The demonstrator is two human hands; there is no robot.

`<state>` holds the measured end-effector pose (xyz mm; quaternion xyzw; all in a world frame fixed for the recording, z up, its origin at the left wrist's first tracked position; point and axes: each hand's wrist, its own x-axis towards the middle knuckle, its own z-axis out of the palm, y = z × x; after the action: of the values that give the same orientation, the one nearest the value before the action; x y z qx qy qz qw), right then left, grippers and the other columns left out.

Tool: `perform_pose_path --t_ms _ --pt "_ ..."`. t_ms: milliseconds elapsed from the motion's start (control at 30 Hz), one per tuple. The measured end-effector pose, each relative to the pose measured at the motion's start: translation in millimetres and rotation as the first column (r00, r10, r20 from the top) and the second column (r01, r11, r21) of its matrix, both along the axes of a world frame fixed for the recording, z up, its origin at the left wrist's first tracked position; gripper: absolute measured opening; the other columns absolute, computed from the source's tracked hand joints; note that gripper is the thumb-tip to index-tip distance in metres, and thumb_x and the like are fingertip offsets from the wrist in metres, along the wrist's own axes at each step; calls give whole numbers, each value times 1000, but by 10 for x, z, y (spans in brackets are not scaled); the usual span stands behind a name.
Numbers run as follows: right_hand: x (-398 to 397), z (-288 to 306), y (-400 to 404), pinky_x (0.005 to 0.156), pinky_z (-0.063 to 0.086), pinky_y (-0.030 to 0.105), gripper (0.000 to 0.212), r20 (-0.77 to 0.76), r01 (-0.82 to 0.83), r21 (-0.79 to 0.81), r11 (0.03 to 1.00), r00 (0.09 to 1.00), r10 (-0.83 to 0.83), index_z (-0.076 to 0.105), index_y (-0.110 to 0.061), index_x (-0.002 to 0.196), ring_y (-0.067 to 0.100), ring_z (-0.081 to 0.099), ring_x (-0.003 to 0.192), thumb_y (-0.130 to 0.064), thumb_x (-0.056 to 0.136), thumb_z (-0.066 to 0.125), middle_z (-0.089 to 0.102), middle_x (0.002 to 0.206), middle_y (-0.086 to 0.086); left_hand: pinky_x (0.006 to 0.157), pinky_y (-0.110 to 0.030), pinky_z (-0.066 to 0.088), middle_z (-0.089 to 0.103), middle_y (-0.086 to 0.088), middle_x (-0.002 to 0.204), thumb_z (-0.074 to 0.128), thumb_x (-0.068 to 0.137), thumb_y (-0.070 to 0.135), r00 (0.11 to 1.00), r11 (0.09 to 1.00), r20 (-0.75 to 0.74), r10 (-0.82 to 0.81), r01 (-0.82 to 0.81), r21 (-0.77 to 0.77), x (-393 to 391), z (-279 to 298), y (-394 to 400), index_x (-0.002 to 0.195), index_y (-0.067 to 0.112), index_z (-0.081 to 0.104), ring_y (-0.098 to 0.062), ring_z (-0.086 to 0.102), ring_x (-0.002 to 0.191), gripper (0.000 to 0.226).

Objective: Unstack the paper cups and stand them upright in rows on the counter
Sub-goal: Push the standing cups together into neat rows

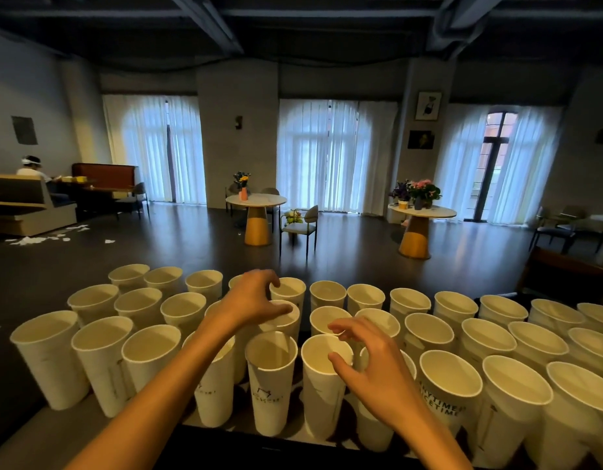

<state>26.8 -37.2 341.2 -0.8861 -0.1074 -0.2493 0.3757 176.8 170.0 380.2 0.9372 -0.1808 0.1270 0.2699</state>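
Many white paper cups stand upright in three rows on the counter (208, 423). My left hand (254, 298) reaches over the middle row. Its thumb lies on the rim of a middle-row cup (282, 319), and its fingers arch loosely above a back-row cup (290, 290) without closing on either. My right hand (373, 362) hovers over the front row with its fingers loosely curled and holds nothing. Its thumb is over the mouth of a front-row cup (322, 361), and its fingertips are near the rim of a middle-row cup (327, 321). A printed front-row cup (269, 385) stands between my forearms.
The rows run from the far-left cup (47, 354) to cups at the right edge (578, 401), packed close together. Beyond the counter is a dark floor with round tables (256, 200), chairs and flower pots. A person (30, 167) sits at the far left.
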Motion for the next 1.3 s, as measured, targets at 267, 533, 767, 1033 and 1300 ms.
perform_pose_path --t_ms 267,533,767,1033,1300 --pt "-85 -26 416 78 51 9 37 -53 -39 108 993 998 45 61 -44 112 -7 58 101 -27 83 77 62 106 -27 82 -25 55 65 14 110 80 79 39 973 908 210 93 4 -420 -689 71 511 102 29 69 -6 61 101 28" --pt "-211 -516 850 67 57 25 13 -408 -22 88 996 911 56 71 -32 90 3 65 67 -35 80 79 70 71 -5 84 -28 55 66 19 100 77 82 23 954 872 283 95 57 -486 -1127 -295 735 96 28 68 -3 62 100 17" --pt "78 -1297 1028 75 61 30 79 -719 225 -54 973 668 -194 59 -20 128 12 71 83 -62 64 78 72 94 -7 70 -23 55 65 11 88 77 81 5 938 784 242 248 -48 -619 -1367 -788 977 89 22 67 -10 63 84 21" --pt "503 -1840 1137 65 63 41 92 -689 344 23 939 686 -235 47 -31 117 23 72 84 -74 41 75 70 93 -3 69 -26 60 69 3 80 76 82 6 942 735 -217 255 -335 -590 -1438 -1621 1198 91 28 69 -12 68 76 25" --pt "477 -1652 1280 75 62 41 70 -642 403 82 911 721 -261 54 -22 119 22 70 97 -48 62 87 66 121 2 71 -23 57 67 9 78 78 75 53 916 927 -312 253 -321 -193 -1000 -1907 1207 138 24 51 -1 65 74 75"
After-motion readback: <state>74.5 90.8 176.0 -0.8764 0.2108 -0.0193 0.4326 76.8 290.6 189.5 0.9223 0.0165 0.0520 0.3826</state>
